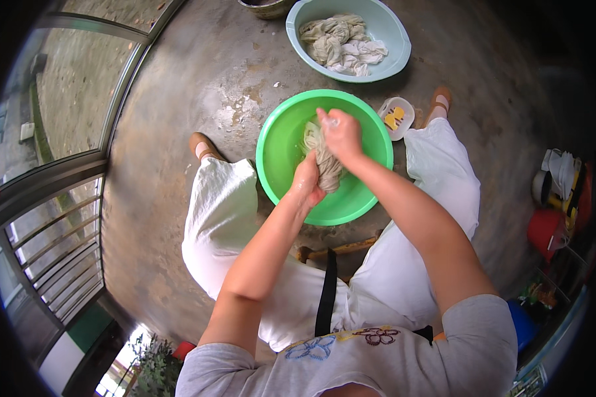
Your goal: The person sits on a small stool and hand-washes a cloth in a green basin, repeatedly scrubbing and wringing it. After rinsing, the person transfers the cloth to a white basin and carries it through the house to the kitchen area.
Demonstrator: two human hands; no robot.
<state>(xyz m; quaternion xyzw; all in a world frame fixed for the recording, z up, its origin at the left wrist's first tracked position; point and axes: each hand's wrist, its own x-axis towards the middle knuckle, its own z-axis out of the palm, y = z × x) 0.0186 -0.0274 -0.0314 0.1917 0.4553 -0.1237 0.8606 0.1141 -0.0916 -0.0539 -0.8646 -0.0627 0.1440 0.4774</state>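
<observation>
A wet, beige-grey cloth [329, 169] hangs bunched and twisted over the inside of a bright green basin [266, 155] on the floor between my feet. My left hand [307, 177] is wrapped round its lower part, fingers partly hidden beneath the folds. Higher up, my right hand [343, 137] is closed against the cloth's upper end, with white suds on its back. Its fingertips are partly out of sight. Just right of the basin, a small clear plastic tub [401, 130] holds a yellow bar [394, 118].
Beyond the green basin stands a pale blue basin [401, 58] with crumpled beige and white cloths [341, 41]. Part of a dark bowl [268, 8] shows at the far edge. A metal-framed window [120, 99] borders the left; a red container [545, 231] stands right.
</observation>
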